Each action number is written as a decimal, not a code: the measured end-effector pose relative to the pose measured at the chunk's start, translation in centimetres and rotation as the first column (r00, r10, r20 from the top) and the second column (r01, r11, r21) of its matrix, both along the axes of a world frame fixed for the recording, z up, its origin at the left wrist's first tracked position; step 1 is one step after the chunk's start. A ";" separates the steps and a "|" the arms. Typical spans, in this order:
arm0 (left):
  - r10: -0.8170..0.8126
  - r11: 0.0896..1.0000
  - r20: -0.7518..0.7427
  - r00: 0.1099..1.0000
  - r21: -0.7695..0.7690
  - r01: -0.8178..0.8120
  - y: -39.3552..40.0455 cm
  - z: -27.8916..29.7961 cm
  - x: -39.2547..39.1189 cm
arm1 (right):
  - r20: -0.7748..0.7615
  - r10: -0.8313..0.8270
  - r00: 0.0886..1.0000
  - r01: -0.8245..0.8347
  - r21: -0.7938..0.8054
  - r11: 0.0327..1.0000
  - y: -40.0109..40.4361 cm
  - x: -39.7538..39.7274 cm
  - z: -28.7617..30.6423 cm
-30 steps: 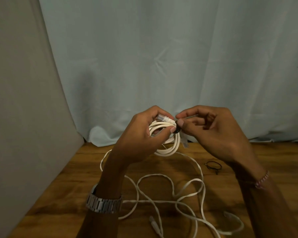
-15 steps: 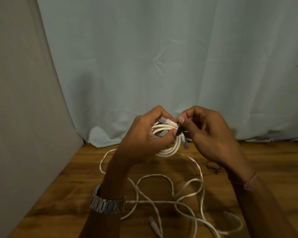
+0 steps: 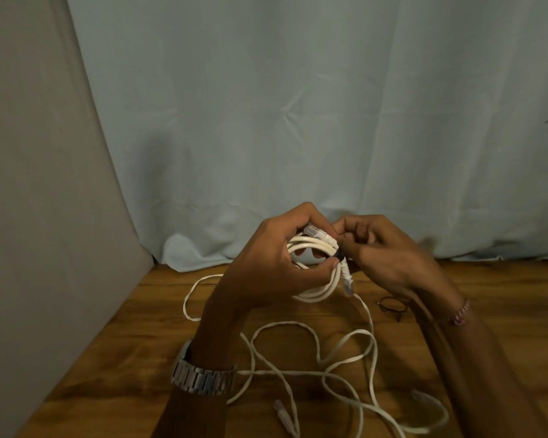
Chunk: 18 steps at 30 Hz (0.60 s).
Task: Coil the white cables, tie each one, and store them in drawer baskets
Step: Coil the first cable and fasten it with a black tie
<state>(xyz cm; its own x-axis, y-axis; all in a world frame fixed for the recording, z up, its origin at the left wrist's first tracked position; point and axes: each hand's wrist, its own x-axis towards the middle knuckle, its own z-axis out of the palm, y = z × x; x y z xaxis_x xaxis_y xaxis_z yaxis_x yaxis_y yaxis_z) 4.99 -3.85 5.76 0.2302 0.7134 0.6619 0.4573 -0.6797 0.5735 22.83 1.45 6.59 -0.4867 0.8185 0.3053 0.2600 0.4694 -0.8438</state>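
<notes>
The left hand [image 3: 266,263] holds a coiled white cable [image 3: 317,270] up above the worktop [image 3: 124,336], its grip curled round the loops with the thumb pressed across the bundle, most likely so that the turns stay stacked and cannot spring apart while the tie goes on. One clear plug [image 3: 407,231] sticks up beside the left fingers, and the other plug [image 3: 348,284] hangs down on the right side of the coil. The right hand [image 3: 389,257] works just beside it, its fingertips pinching a small black tie [image 3: 340,255] that sits round the strands where the two plug ends meet; whether the tie is fully fastened cannot be told. A second, loose white cable [image 3: 314,358] sprawls in tangled loops across the worktop below both hands, not yet coiled. A spare black tie [image 3: 393,306] lies on the wood near the right wrist, seemingly kept within reach for that cable. No drawer or basket is in view.
</notes>
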 end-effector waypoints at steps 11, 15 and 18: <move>-0.060 0.997 0.110 0.992 -0.043 0.065 0.6 -0.5 -0.1 | -0.099 -0.018 0.995 0.013 -0.048 0.999 0.4 -0.2 -0.2; -0.092 0.989 0.165 0.982 -0.100 0.110 0.8 -0.6 -0.5 | -0.091 0.022 0.996 -0.027 -0.051 0.998 0.4 0.3 0.0; -0.109 0.984 0.198 0.974 -0.118 0.134 0.9 -0.7 -0.7 | -0.084 0.052 0.995 -0.058 -0.072 0.996 0.4 0.6 0.2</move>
<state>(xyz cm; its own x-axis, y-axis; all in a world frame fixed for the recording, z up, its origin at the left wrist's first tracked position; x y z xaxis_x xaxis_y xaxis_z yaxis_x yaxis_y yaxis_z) 4.28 -2.95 5.03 0.1993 0.7705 0.6055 0.2497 -0.6374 0.7289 23.41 1.88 6.76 -0.5073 0.8133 0.2850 0.1642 0.4159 -0.8945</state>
